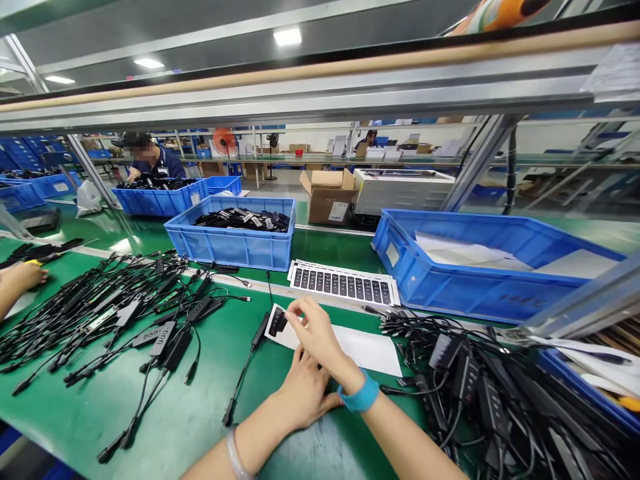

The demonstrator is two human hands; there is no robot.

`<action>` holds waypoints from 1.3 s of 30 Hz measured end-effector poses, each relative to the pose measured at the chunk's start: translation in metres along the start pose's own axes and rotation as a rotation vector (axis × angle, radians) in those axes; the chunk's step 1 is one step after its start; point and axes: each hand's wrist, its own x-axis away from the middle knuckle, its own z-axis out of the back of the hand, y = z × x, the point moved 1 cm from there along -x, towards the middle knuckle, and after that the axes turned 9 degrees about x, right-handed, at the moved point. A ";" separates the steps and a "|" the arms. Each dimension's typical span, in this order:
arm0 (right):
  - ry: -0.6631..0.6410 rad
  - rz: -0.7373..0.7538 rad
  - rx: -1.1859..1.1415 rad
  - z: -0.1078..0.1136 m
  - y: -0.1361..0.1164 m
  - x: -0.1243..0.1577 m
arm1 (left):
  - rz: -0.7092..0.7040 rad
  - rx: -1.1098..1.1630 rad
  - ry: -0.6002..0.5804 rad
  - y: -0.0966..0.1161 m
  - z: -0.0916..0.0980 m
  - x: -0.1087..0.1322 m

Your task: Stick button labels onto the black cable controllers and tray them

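My right hand (316, 333), with a blue wristband, reaches left across a white backing sheet (370, 350) on the green table. Its fingertips pinch a black label (277, 321) at the sheet's left end. My left hand (300, 393), a thin bracelet on its wrist, lies low on the table just under the right wrist. Its fingers are hidden by the right hand. A black cable with an inline module (250, 357) lies just left of the sheet. A full sheet of black labels (343, 283) sits behind my hands.
Heaps of black cables lie left (100, 313) and right (490, 393). Blue bins stand behind: one with black parts (235, 247), one with white sheets (450, 280). Another person's hand (20, 277) rests at far left. A co-worker (150, 160) sits at the back left.
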 end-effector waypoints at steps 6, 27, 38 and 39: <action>0.286 -0.149 -0.434 0.056 0.018 0.050 | 0.424 -0.130 0.273 -0.016 0.060 0.007; 0.328 -0.459 -0.889 0.049 0.052 0.097 | 0.590 1.404 0.454 0.002 0.071 0.008; 0.308 -0.417 -1.016 0.055 0.042 0.095 | 0.499 1.558 0.251 0.027 0.043 0.007; 0.290 -0.413 -1.033 0.055 0.042 0.095 | 0.491 1.549 0.228 0.029 0.041 0.007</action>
